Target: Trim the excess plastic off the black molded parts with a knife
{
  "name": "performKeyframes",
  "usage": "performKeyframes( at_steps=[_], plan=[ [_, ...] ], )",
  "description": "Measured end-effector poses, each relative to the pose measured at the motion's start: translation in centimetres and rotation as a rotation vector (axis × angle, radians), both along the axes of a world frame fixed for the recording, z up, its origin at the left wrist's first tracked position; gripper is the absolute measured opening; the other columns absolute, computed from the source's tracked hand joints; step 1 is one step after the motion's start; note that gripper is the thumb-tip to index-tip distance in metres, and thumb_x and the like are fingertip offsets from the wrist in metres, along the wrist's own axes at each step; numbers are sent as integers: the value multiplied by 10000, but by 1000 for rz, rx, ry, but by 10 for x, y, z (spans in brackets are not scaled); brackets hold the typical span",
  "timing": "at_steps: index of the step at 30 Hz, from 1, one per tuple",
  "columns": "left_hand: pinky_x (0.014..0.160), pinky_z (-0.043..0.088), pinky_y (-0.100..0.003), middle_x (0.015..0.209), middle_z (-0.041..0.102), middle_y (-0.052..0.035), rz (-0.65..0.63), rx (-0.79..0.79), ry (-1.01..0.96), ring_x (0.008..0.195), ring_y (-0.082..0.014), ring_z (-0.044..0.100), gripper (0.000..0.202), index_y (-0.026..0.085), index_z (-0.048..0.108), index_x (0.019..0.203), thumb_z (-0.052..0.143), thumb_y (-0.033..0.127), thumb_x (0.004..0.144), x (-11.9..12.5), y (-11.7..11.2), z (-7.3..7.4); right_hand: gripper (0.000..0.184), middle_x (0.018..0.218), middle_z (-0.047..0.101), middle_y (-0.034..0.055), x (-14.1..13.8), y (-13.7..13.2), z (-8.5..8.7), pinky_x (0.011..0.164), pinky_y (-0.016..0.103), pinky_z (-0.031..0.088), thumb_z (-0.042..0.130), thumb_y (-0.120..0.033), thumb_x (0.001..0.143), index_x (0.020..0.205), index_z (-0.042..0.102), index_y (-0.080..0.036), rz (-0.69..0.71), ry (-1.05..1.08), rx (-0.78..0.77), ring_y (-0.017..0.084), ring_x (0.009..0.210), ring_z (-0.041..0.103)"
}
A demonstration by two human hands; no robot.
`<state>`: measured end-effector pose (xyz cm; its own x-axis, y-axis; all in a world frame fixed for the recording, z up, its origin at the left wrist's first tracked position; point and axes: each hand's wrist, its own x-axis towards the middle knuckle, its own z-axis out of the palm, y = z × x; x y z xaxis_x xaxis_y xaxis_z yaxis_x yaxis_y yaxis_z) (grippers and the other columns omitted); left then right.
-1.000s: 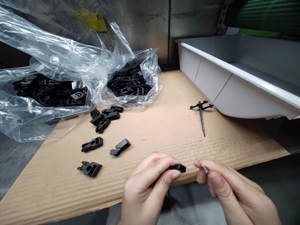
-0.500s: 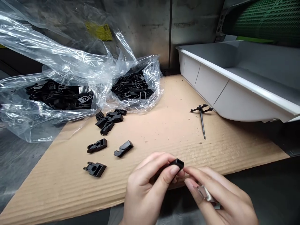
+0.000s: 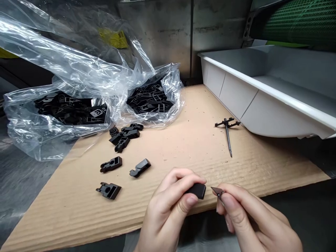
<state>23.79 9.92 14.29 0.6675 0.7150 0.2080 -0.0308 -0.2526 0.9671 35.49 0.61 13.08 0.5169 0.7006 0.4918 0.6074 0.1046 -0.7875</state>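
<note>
Pinching a black plastic part (image 3: 198, 191) in the left hand (image 3: 170, 206), thumb underneath, index and middle fingers curled over the top, the part's end sticking out to the right past the fingertips. Right hand (image 3: 252, 218) pinches a small pointed blade (image 3: 217, 191) between thumb and index finger, other fingers curled in below, not spread. Blade tip points left toward the part, just beside it, small gap, not touching. Both hands close together over the near edge of the cardboard sheet (image 3: 183, 147), wrists low, running out of frame at the bottom, forearms out of view. Held part is up in the fingers, right above that edge.

On the cardboard: small heap of loose black parts (image 3: 122, 136), three more lying apart nearer the hands, at (image 3: 111, 164), (image 3: 140, 167) and (image 3: 108, 190). Behind them two clear plastic bags (image 3: 168, 91) full of the same black parts, film bunched up and spilling left. Right side: thin black runner with a pin (image 3: 228, 134) lying flat, pin pointing toward the hands, just beside a white plastic tub (image 3: 233, 94) at the cardboard's far right edge. Back: metal wall (image 3: 168, 35), yellow label (image 3: 113, 38) behind film, green mesh (image 3: 296, 24) top right.
</note>
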Motion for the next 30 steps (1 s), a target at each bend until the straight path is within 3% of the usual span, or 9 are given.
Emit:
performKeyframes(
  at_steps=[12,19,30],
  plan=[
    [829,435,-181,973,614,-15,9,-12,-8,986,-168,573,202,263,686,971,541,164,870,-2,1,0,138,563,550,-43,0,7,2,448,138,434,506,-116,828,779,599,-205,151,7,-8,65,455,538],
    [820,445,-197,964,616,-27,22,-21,-14,978,-180,577,210,252,696,963,544,147,861,2,2,-2,135,547,519,-49,-2,7,3,364,140,376,509,-178,848,792,621,-226,39,110,-41,50,401,466],
    [827,429,-162,960,610,-1,26,23,5,952,-144,575,240,267,686,979,548,115,855,2,0,-2,129,590,554,-46,7,2,7,486,129,454,504,-103,832,769,566,-197,195,-25,-74,64,491,558]
  ],
)
